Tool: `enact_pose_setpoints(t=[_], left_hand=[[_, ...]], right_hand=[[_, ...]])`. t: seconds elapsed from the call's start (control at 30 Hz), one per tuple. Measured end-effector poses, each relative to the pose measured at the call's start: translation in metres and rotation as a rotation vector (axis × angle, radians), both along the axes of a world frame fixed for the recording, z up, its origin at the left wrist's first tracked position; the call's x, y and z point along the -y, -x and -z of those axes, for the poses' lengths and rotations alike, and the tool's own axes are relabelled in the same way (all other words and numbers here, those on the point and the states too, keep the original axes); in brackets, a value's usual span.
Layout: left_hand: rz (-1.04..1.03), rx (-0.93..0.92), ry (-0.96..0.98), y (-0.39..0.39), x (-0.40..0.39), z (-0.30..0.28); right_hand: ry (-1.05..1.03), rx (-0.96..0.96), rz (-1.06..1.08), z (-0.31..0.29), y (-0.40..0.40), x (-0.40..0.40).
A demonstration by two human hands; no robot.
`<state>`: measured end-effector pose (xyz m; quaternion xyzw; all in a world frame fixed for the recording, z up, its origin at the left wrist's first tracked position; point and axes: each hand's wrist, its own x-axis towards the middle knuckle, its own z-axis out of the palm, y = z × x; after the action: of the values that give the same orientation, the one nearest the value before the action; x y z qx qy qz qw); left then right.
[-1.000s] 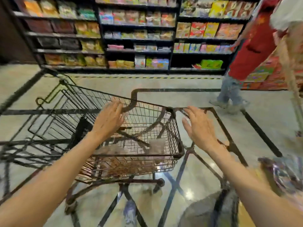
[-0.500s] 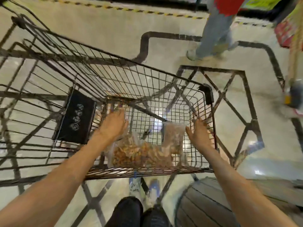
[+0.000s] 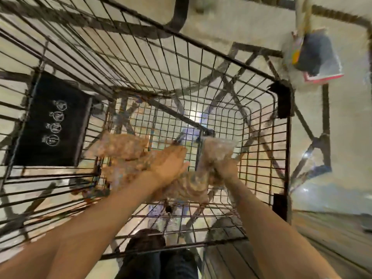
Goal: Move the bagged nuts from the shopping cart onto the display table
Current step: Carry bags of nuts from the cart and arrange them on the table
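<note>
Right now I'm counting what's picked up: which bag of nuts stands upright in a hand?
The narrow bag on the right, gripped by the right hand. The other bags lie flat by the left hand.

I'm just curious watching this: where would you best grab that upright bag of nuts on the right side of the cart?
Low on its full body, coming from above and the near side. The upright bag stands tall against the cart floor, and the right hand already grips it there.

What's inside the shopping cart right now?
Clear bags of nuts lie in the cart. The left hand rests on them; the right hand grips one bag. How many bags lie beneath the hands is hidden.
</note>
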<state>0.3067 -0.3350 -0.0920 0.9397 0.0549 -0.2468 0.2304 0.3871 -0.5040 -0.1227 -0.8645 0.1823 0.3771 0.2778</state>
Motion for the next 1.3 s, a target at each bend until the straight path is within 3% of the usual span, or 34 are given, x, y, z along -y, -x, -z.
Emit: enact_pose_setpoints(t=[0.23, 0.37, 0.47, 0.57, 0.63, 0.7, 0.9, 1.03, 1.1, 1.17, 1.3], left_hand=[[0.259, -0.082, -0.041, 0.001, 0.036, 0.031], [0.357, -0.172, -0.105, 0.007, 0.050, 0.055], [0.438, -0.225, -0.163, 0.008, 0.059, 0.067], [0.386, -0.315, -0.148, 0.002, 0.063, 0.077], [0.192, -0.396, -0.040, -0.003, 0.065, 0.079], [0.149, -0.341, 0.015, -0.010, 0.068, 0.075], [0.807, 0.114, -0.244, -0.043, 0.067, 0.071], [0.955, 0.251, -0.303, -0.053, 0.062, 0.077], [0.804, 0.324, -0.248, -0.044, 0.055, 0.081], [0.419, 0.286, -0.110, -0.029, 0.049, 0.080], [-0.433, 0.008, 0.078, -0.014, 0.046, 0.078]], right_hand=[[0.055, -0.021, -0.074, 0.035, -0.008, 0.011], [0.003, -0.028, 0.002, 0.047, -0.015, 0.016], [-0.016, 0.031, -0.058, 0.051, -0.022, 0.018], [-0.137, 0.067, -0.059, 0.049, -0.026, 0.025], [-0.233, 0.109, -0.105, 0.039, -0.030, 0.030], [-0.313, 0.163, -0.122, 0.028, -0.037, 0.035], [-0.223, 0.367, -0.161, -0.016, -0.068, 0.039], [-0.190, 0.396, -0.111, -0.017, -0.078, 0.044], [-0.178, 0.395, -0.086, -0.011, -0.077, 0.044], [-0.159, 0.391, -0.097, -0.004, -0.074, 0.045], [-0.133, 0.355, -0.045, 0.008, -0.066, 0.043]])
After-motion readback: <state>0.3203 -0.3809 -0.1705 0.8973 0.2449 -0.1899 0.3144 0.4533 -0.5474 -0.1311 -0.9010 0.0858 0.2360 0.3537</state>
